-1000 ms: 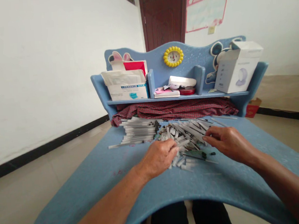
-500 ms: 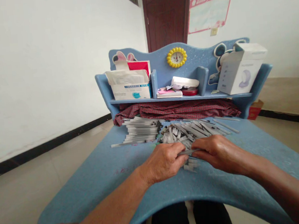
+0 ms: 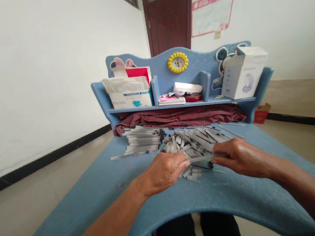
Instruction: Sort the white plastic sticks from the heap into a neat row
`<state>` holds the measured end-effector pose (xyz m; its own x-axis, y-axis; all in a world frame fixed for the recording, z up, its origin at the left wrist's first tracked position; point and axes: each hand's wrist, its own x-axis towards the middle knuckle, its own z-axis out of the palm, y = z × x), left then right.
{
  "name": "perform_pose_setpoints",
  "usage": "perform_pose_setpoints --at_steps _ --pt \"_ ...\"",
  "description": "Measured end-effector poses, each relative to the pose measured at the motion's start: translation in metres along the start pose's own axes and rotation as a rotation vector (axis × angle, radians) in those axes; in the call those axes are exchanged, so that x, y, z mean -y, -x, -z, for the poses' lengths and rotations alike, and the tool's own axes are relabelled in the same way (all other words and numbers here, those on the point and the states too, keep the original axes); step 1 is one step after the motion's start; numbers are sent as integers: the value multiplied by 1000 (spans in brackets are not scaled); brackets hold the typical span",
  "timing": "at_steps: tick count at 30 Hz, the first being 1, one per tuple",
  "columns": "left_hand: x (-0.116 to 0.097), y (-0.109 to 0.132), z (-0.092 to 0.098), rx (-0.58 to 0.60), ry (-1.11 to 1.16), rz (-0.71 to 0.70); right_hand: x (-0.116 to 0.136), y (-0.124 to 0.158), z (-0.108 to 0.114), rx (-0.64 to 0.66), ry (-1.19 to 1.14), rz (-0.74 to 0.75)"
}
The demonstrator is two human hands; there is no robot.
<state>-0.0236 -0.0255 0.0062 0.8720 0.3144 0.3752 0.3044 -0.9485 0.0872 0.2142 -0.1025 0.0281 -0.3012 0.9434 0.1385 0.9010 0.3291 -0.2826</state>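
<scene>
My left hand (image 3: 166, 170) and my right hand (image 3: 239, 155) meet low over the blue desk (image 3: 102, 181), each pinching one end of a thin grey pen tube (image 3: 201, 158) held level between them. Just behind the hands lies a loose heap of grey pen tubes and small parts (image 3: 196, 142). To its left is a neat stack of assembled pens (image 3: 141, 141) with dark tips all pointing right. A thin dark refill (image 3: 203, 166) lies on the desk under the held tube.
A blue shelf (image 3: 183, 103) at the desk's back carries a mask box (image 3: 129, 94), papers, a red tin (image 3: 193, 97) and a white carton (image 3: 242, 75). Red checked cloth (image 3: 179, 116) lies beneath it. A yellow clock (image 3: 178, 62) is mounted above; a brown door (image 3: 168, 19) stands behind.
My hands left the heap and came together at the desk's middle; now they have drawn slightly apart with the grey tube stretched between them. The view shifted a little.
</scene>
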Motion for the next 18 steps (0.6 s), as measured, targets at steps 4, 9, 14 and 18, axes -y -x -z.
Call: perform_pose_setpoints --at_steps 4,9,14,18 --pt "-13 -3 12 57 -102 -11 -2 9 5 85 -33 69" --pt "-29 -1 34 147 -142 -1 -4 28 13 170 -137 113" --pt "-65 8 51 196 -83 -150 16 53 22 246 -219 223" --pt "-75 29 68 174 -104 -174 8 76 29 120 -172 274"
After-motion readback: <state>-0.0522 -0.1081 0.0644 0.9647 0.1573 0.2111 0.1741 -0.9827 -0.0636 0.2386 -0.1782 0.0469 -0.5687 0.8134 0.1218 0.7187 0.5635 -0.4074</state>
